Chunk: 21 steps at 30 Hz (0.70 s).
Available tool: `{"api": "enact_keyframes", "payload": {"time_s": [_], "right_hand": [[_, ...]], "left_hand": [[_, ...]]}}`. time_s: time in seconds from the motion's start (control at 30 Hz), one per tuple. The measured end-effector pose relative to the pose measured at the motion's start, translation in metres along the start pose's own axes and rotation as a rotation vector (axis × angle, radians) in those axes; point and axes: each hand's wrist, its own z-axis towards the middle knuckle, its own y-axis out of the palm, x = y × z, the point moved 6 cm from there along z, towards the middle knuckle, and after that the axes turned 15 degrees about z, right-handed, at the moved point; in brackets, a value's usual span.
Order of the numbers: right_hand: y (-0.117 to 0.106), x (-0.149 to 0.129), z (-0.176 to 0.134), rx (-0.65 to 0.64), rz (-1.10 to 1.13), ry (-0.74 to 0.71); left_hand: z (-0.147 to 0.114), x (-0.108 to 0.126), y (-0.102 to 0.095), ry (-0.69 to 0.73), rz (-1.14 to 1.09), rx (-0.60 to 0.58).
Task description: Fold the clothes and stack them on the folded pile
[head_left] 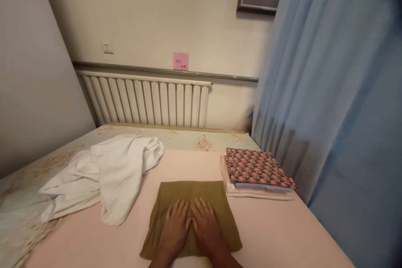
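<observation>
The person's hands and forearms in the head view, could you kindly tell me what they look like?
The left hand and right hand are bare, with no gloves. I can make out no rings on the fingers, no watch or bracelet, and no sleeves on the parts of the forearms that show.

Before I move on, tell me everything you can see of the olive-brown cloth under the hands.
The olive-brown, matte fabric cloth lies spread flat on the pale pink sheet, roughly four-sided and wider at the near end. Its far edge is nearly straight; small creases run along its left side. The left hand and right hand rest palm-down on its middle, and the forearms hide part of its near edge. Whether it is folded into layers is unclear.
</observation>
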Motion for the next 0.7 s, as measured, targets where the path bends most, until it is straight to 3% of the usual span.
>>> {"api": "enact_keyframes", "payload": {"time_s": [0.7], "right_hand": [[-0.0001,0.0003,0.0002,0.005,0.007,-0.010]], "left_hand": [[-0.0001,-0.0007,0.0016,0.001,-0.004,0.036]]}}
